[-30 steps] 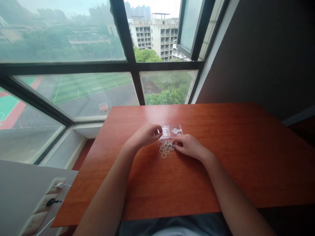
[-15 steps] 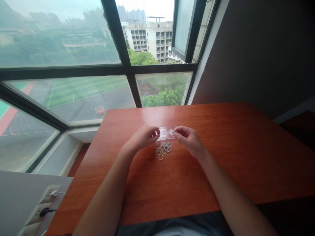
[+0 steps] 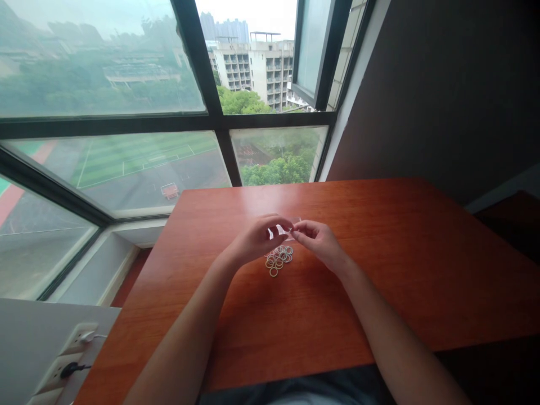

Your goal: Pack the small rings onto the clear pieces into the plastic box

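My right hand (image 3: 318,241) is closed in a pinch on a small whitish piece (image 3: 290,229), mostly covered by the fingertips. Reaching in from the other side, my left hand (image 3: 262,239) has its fingers curved and its thumb apart, and its fingertips come up close to that piece; whether they touch it I cannot tell. A clear plastic box (image 3: 297,221) lies behind both hands and is largely hidden by them. Just below the fingers, several small pale rings (image 3: 278,259) are heaped on the wooden table, one of them lying nearest to me.
The reddish-brown table (image 3: 379,270) reaches to the window frame (image 3: 270,121). A dark wall (image 3: 422,101) stands on the right. Wall sockets (image 3: 63,365) with plugs in them are at the lower left.
My left hand has moved right, its fingertips meeting the area of my right hand's pinch. It now covers more of the clear box and the upper rings.
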Demonstrator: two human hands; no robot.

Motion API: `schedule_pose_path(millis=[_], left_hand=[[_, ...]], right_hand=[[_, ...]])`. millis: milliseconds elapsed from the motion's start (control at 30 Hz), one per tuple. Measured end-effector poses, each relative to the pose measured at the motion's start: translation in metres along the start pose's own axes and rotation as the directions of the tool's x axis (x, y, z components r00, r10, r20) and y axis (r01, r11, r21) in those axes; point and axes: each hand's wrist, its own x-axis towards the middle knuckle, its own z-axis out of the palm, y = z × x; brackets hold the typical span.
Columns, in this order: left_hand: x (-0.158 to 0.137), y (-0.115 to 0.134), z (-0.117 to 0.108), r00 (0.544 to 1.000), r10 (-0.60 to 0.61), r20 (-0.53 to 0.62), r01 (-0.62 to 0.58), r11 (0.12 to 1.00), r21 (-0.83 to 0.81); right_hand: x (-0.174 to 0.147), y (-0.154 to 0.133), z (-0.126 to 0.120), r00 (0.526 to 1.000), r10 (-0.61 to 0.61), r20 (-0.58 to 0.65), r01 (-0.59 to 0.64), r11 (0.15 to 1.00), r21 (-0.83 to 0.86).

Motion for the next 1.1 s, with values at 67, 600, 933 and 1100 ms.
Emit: schedule_pose_path(millis=[67, 600, 933, 1100], left_hand=[[0.001, -0.001, 0.002, 1.0, 0.001, -0.009, -0.001, 1.0, 0.013], [0.0, -0.021, -0.013, 0.988, 0.073, -0.139, -0.025, 0.946, 0.322], [-0.009, -0.054, -0.04, 0.919, 0.031, -0.393, 0.158, 0.885, 0.438], [-0.005, -0.055, -0.029, 0.921, 0.012, -0.39, 0.174, 0.882, 0.439]], right_hand=[[0.0, 0.001, 0.0, 1.0, 0.011, 0.0, -0.011, 1.0, -0.001], [0.001, 0.001, 0.0, 0.998, 0.042, -0.043, -0.044, 0.998, -0.048], [0.004, 0.014, -0.002, 0.994, 0.055, -0.097, -0.065, 0.992, -0.107], [0.005, 0.017, -0.003, 0.991, 0.042, -0.13, -0.064, 0.982, -0.177]])
